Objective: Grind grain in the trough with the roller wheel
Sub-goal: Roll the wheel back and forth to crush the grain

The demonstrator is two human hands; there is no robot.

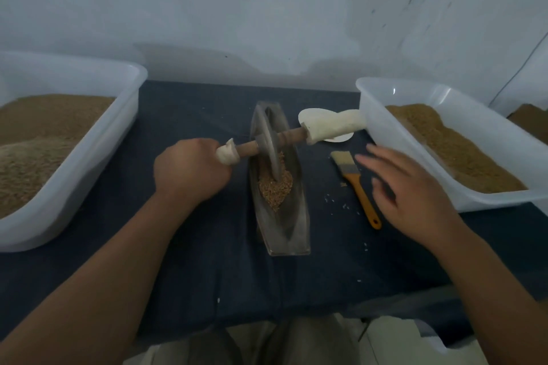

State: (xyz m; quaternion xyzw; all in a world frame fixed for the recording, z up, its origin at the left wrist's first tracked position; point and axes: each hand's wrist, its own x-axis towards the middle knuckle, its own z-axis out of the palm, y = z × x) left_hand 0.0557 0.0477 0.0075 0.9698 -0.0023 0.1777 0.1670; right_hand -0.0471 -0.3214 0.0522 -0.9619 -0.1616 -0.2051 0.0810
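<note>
1. The left hand [189, 169] grips the cloth-wrapped axle, steadying the grey metal roller wheel [268, 142] upright in brown grain [275, 187] inside the long boat-shaped metal trough [298, 216].
2. The right hand [409, 190] hovers at three o'clock, fingers spread, empty, likely reaching for the other handle.

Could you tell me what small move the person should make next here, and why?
Probably bring the right hand up to grip the free cloth-wrapped handle. The left hand grips the axle's other end, the roller wheel stands in the grain in the trough, and the right hand hovers open near the brush, holding nothing. Two hands should roll it evenly.
</note>
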